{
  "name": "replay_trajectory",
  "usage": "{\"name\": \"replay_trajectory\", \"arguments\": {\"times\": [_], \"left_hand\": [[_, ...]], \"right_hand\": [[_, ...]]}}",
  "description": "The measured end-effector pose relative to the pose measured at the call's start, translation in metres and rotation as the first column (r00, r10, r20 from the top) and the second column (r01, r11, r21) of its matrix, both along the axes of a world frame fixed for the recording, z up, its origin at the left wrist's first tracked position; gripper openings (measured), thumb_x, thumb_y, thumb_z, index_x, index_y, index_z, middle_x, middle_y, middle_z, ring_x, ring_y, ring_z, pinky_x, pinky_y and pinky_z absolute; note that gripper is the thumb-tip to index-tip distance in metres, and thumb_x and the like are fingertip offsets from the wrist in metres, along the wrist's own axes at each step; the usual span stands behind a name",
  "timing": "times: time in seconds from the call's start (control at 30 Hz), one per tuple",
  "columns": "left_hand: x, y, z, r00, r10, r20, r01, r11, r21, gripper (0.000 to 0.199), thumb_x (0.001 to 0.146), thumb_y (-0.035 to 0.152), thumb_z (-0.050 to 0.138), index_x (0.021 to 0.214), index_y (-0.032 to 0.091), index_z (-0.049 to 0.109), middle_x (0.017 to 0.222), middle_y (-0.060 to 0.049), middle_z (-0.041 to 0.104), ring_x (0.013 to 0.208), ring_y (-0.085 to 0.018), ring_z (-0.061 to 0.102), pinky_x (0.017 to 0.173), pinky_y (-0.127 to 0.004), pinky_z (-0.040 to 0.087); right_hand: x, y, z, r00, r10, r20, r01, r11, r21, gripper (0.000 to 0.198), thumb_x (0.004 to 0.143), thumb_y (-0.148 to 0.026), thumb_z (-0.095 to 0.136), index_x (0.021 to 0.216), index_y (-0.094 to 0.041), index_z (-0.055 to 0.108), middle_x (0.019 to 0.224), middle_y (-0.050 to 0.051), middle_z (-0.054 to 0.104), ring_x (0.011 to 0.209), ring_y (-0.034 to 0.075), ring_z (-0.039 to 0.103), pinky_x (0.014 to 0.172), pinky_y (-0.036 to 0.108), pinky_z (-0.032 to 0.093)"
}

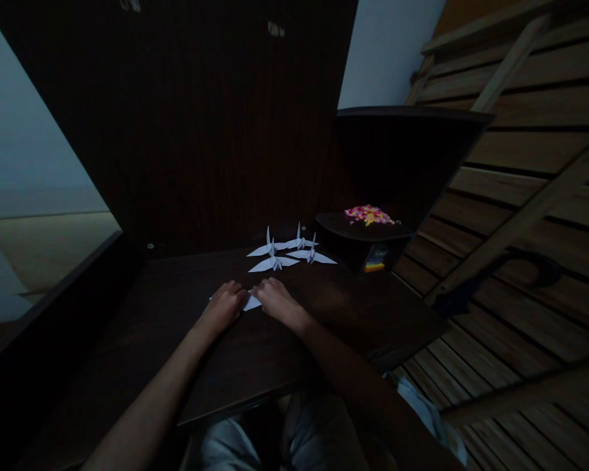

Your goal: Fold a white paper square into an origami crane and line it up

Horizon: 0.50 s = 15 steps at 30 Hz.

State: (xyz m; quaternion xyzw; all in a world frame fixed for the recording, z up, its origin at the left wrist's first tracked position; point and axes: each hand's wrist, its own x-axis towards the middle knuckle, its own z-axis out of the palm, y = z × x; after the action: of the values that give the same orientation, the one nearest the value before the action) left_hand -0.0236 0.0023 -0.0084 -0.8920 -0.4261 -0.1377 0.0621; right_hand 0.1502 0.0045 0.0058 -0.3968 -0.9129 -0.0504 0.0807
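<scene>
Paper: a small flat white sheet of folding paper (250, 301) is lying on the dark brown wooden desk (324, 314), near its middle, and is showing only as a pale wedge between the two hands.
Head view, left hand: the left hand (224, 305) is resting palm down on the white sheet's left part, its fingers lying close together and curled slightly, pressing on the paper; a thin white corner is peeking out at its left edge.
Head view, right hand: the right hand (276, 300) is lying palm down just beside the left one, its fingertips bunched together and touching the sheet's right edge; whether they are pinching a fold or only pressing on it cannot be told in the dim light.
Paper against fingers: the sheet is sitting under and between the fingertips of both hands, with most of it covered.
Cranes: three folded white paper cranes (290, 251) are standing upright in a cluster on the desk beyond the hands, near them but apart.
Tray: a dark rounded tray (334, 227) is sitting to the right of the cranes and is holding a heap of small pink and yellow pieces (369, 214).
Surroundings: slatted wooden planks (520, 196) are filling the right side of the view.
</scene>
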Motion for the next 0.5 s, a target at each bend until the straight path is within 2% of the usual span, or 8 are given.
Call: {"name": "replay_trajectory", "arguments": {"times": [0.1, 0.23, 0.37, 0.5], "left_hand": [[0.0015, -0.0019, 0.0012, 1.000, 0.009, -0.003, -0.009, 0.999, -0.038, 0.022, 0.085, 0.010, 0.044, 0.085, 0.018, 0.064, 0.086, -0.010, 0.061, 0.085, -0.024, 0.056, 0.078, -0.036, 0.046], [0.0031, -0.0035, 0.0020, 0.999, 0.044, 0.031, -0.041, 0.996, -0.079, 0.022, 0.087, 0.012, 0.043, 0.087, 0.018, 0.064, 0.088, -0.011, 0.060, 0.084, -0.024, 0.057, 0.072, -0.034, 0.047], [0.0047, -0.0033, 0.0030, 0.997, 0.060, 0.053, -0.055, 0.995, -0.087, 0.025, 0.088, 0.017, 0.042, 0.083, 0.018, 0.066, 0.086, -0.012, 0.061, 0.084, -0.024, 0.057, 0.073, -0.035, 0.048], [0.0053, -0.0014, 0.0034, 0.998, 0.060, 0.030, -0.057, 0.995, -0.076, 0.028, 0.088, 0.018, 0.041, 0.079, 0.017, 0.067, 0.082, -0.013, 0.060, 0.083, -0.025, 0.057, 0.073, -0.036, 0.048]], "right_hand": [[-0.0034, -0.0033, -0.0014, 1.000, -0.021, -0.010, 0.021, 1.000, -0.018, 0.023, 0.080, -0.007, 0.054, 0.098, -0.007, 0.067, 0.096, 0.017, 0.068, 0.091, 0.025, 0.062, 0.084, 0.034, 0.044], [-0.0056, -0.0053, -0.0019, 0.998, -0.049, -0.035, 0.049, 0.998, -0.027, 0.025, 0.083, -0.010, 0.049, 0.099, -0.006, 0.067, 0.101, 0.019, 0.067, 0.102, 0.027, 0.060, 0.090, 0.036, 0.043], [-0.0049, -0.0057, -0.0026, 0.991, -0.101, -0.086, 0.096, 0.993, -0.062, 0.026, 0.082, -0.016, 0.052, 0.101, -0.006, 0.067, 0.105, 0.020, 0.066, 0.115, 0.029, 0.055, 0.097, 0.039, 0.040], [-0.0023, -0.0044, -0.0045, 0.983, -0.148, -0.107, 0.140, 0.987, -0.079, 0.031, 0.086, -0.028, 0.051, 0.104, -0.009, 0.067, 0.110, 0.021, 0.065, 0.115, 0.029, 0.055, 0.096, 0.040, 0.040]]}}
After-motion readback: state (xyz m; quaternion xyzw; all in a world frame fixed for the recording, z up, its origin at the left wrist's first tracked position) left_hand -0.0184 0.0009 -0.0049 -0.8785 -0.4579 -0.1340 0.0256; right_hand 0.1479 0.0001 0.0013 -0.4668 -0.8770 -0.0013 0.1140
